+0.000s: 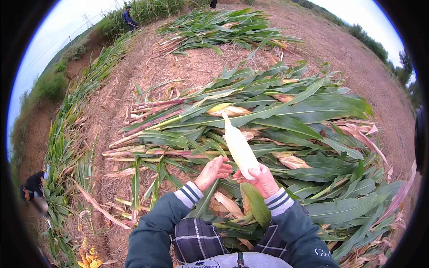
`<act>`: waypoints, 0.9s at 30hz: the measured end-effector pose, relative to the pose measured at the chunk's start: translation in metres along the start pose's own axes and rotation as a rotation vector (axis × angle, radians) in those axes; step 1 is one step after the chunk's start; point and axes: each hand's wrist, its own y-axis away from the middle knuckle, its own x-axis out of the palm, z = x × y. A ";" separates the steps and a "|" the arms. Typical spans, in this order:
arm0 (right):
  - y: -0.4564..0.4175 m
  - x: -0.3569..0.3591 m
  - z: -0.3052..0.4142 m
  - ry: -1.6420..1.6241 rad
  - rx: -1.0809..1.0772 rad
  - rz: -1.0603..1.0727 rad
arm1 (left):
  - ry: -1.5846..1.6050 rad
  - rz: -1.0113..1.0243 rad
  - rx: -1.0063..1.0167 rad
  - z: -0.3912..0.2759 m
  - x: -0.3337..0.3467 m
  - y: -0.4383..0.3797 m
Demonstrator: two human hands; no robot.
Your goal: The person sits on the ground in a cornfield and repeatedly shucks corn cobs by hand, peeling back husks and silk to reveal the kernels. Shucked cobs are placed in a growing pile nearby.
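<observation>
A pale ear of corn (239,147), wrapped in smooth whitish inner husk, points up and away with its thin end over the cut stalks. My right hand (261,179) grips its lower, thicker end. Just left of that end, my left hand (216,172) is apart from the ear, with its fingers spread and nothing in them. Under and beyond both hands lies a heap of cut corn stalks (161,152) with green leaves. Among the leaves rest a husked ear with a yellowish base (229,110) and another dry-husked ear (291,160). A loose green husk (256,204) stands below my right hand.
A second heap of cut stalks (228,30) lies farther off. A long row of stalks (70,124) runs down the left. Yellow corn ears (89,258) lie at the bottom left. One person (128,19) stands at the upper left; another (33,186) is at the left edge.
</observation>
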 end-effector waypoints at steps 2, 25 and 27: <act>0.002 -0.009 -0.001 0.096 0.115 -0.029 | 0.218 -0.055 0.135 -0.044 0.014 -0.011; -0.017 -0.017 -0.028 1.164 -0.326 -0.534 | -0.413 -0.485 0.398 -0.042 0.085 -0.032; -0.017 -0.015 -0.031 1.184 -0.346 -0.568 | -0.383 -0.513 0.376 -0.032 0.083 -0.036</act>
